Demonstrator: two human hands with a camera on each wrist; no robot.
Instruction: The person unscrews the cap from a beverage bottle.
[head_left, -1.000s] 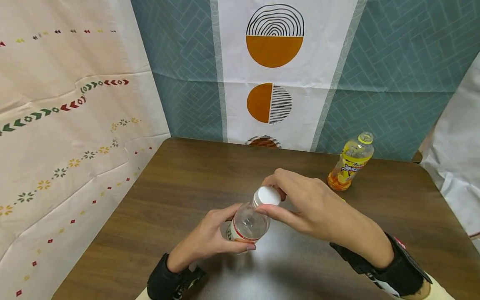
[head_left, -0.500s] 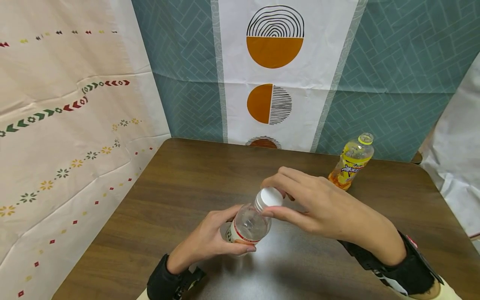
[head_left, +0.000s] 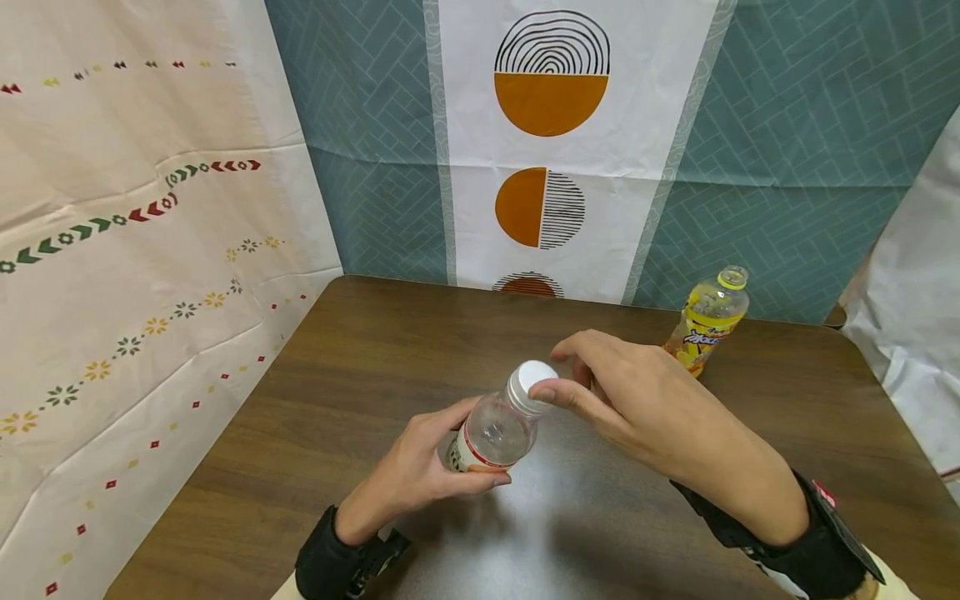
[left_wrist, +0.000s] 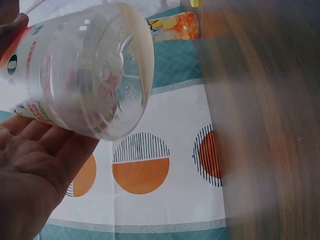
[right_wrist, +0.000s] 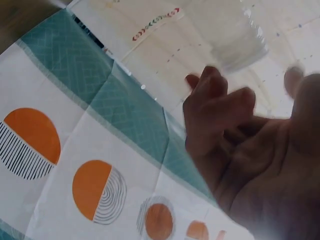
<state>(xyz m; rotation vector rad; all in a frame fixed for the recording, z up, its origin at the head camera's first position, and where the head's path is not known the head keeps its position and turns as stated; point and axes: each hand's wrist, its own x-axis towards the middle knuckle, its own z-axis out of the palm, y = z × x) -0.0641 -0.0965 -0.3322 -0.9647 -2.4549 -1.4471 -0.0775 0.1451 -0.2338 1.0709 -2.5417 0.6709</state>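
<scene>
My left hand grips a clear plastic bottle around its label, thumb in front. The bottle leans to the right over the table, and a white cap sits on its neck. In the left wrist view the see-through base of the bottle faces the camera, above the palm. My right hand hovers beside the cap, thumb overlapping its edge and index finger a little apart from it. The right wrist view has the right hand's fingers bent and parted from the thumb, below the blurred bottle.
An uncapped bottle with a yellow label and some orange contents stands at the back right of the brown wooden table. Behind the table hangs a teal and white patterned cloth. A cream printed cloth covers the left side.
The right hand's fingers have loosened and spread away from the white cap. The left hand has raised the bottle slightly, and the cap has shifted a little up and left.
</scene>
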